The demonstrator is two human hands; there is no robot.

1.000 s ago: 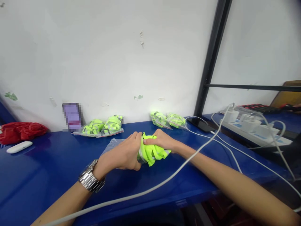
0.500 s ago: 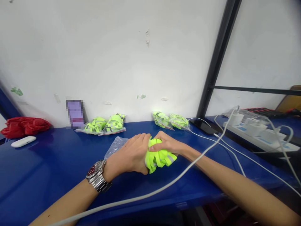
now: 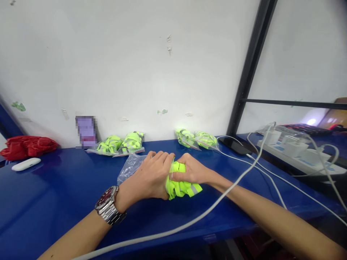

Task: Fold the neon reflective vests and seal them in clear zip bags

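Note:
A bundle of neon-yellow reflective straps [image 3: 182, 184] lies mid-table on the blue table [image 3: 54, 195]. My right hand [image 3: 191, 169] is closed over the bundle from the right. My left hand [image 3: 150, 177], with a metal watch on its wrist, grips the mouth of a clear plastic bag [image 3: 130, 166] around the bundle's left end. The bag's far end lies crumpled behind my left hand. How far the straps sit inside the bag is hidden by my fingers.
Filled bags of yellow straps lie against the wall at left [image 3: 119, 142] and right [image 3: 196, 139]. A white cable [image 3: 217, 206] crosses my right forearm. A power strip with chargers [image 3: 295, 151], a dark phone [image 3: 234, 144], red cloth [image 3: 25, 146] and a white oval object [image 3: 25, 163] lie around.
Both hands have squeezed tighter on the yellow bundle, and less of the straps shows beyond my fingers. The view shifted slightly.

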